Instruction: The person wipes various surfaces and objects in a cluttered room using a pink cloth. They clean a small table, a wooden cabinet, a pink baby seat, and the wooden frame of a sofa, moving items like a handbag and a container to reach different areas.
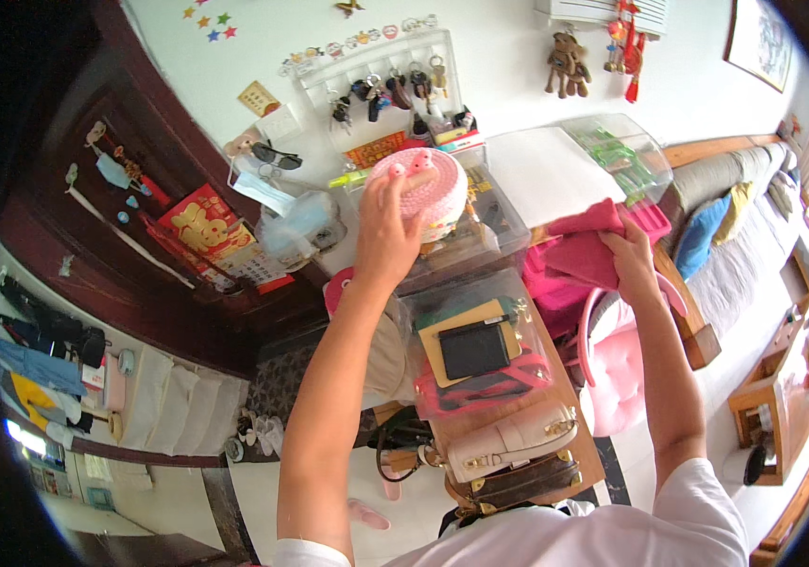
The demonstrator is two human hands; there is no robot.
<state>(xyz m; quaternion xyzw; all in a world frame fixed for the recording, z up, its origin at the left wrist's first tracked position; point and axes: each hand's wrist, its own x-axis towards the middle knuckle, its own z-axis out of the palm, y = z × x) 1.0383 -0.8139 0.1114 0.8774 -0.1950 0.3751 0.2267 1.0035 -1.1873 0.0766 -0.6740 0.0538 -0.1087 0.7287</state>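
My left hand [391, 230] has its fingers and thumb on a round pink-and-white crocheted container [444, 186] with small pink figures on top. Whether the hand bears its weight is hard to tell. Just below is a clear plastic box [507, 230] with small items inside. On the right, my right hand [631, 255] grips a folded magenta cloth [578, 244] above a pink plastic basket [649, 221]. Nearer my body, a clear plastic bag or box [425, 397] holds a black flat case [474, 351] and a tan envelope [507, 322].
A cream handbag [510, 443] and a brown bag [528, 485] stand at the near end. Keys hang on a wall rack [376, 85]. A clear box of green items [617, 156] sits at the back right, and a pink padded chair [617, 368] below.
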